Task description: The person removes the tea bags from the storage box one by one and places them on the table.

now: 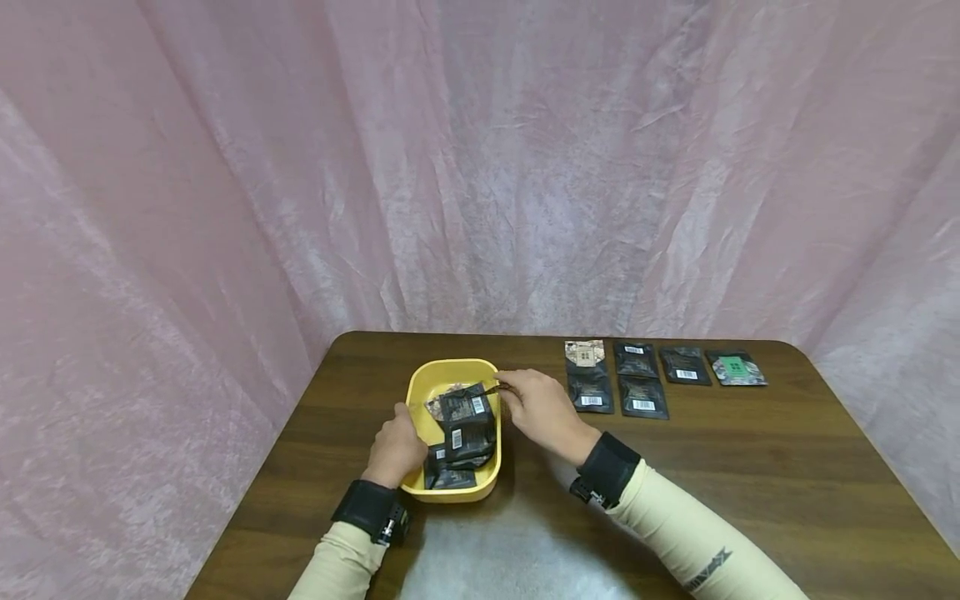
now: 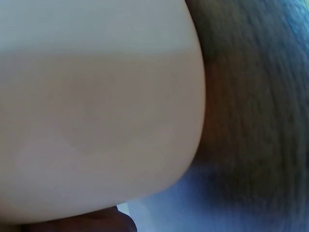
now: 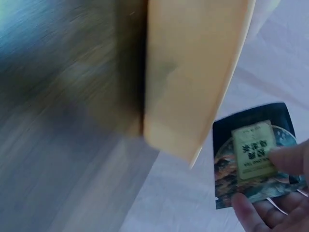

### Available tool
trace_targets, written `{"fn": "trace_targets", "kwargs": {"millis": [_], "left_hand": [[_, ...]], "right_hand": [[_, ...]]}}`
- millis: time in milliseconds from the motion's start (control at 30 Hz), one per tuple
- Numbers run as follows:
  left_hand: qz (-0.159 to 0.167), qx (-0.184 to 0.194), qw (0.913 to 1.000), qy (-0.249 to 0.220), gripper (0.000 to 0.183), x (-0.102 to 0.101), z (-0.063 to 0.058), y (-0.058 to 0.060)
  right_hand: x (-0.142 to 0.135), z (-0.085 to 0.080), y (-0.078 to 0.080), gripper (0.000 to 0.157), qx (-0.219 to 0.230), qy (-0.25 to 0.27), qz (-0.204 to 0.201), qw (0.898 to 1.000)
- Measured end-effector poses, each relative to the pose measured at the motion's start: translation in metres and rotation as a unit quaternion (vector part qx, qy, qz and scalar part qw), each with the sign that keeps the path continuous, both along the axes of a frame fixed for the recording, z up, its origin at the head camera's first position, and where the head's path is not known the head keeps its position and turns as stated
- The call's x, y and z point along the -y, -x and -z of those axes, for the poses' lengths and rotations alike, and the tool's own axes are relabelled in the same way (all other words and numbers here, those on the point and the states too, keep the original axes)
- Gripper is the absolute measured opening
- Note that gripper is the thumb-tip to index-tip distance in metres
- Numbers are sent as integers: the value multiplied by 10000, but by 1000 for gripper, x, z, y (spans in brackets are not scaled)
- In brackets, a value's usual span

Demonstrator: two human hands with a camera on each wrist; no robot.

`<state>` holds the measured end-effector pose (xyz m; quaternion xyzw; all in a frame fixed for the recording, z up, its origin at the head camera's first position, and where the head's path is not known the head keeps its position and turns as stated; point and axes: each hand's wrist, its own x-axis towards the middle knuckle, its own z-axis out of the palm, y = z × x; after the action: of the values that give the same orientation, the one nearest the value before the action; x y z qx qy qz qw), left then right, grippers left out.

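A yellow plastic bin (image 1: 453, 495) stands on the table, with several dark tea packets (image 1: 469, 437) piled loosely inside. My left hand (image 1: 395, 450) grips the bin's left wall, fingers on the rim. Over the right rim, my right hand (image 1: 546, 414) pinches a tea packet (image 3: 253, 150) between thumb and fingers. That packet looks thin and edge-on in the head view; the right wrist view shows its patterned face and yellowish label. The bin's wall (image 2: 96, 121) fills much of the left wrist view, where most of the left hand is hidden.
To the right, near the back edge of the wooden table (image 1: 750, 467), several tea packets lie in a row: an upright pair (image 1: 588, 377), another pair (image 1: 641, 381), a dark single (image 1: 685, 365) and a green-labelled one (image 1: 737, 368). A pink curtain (image 1: 525, 167) hangs behind.
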<state>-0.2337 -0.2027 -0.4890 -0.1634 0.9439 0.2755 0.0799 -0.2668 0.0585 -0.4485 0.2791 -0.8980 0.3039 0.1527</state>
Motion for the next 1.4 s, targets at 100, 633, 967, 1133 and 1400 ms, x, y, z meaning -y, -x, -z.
{"fn": "trace_targets", "kwargs": {"millis": [100, 633, 967, 1133, 1400], "left_hand": [[23, -20, 10000, -11, 66, 3, 0, -2], [3, -19, 10000, -14, 64, 7, -1, -3], [-66, 106, 9999, -37, 68, 7, 0, -3], [-26, 68, 10000, -40, 66, 7, -1, -3], [-73, 83, 9999, -53, 66, 8, -1, -4]], "right_hand": [[-15, 1, 0, 27, -78, 147, 283, 9995], [-151, 16, 7, 15, -1417, -24, 1471, 9789], [-226, 26, -3, 28, -1476, -1242, 1852, 9636], [-244, 30, -6, 31, -640, -1536, 2060, 9643], [-250, 33, -7, 35, 470, -2143, 2032, 9542]]}}
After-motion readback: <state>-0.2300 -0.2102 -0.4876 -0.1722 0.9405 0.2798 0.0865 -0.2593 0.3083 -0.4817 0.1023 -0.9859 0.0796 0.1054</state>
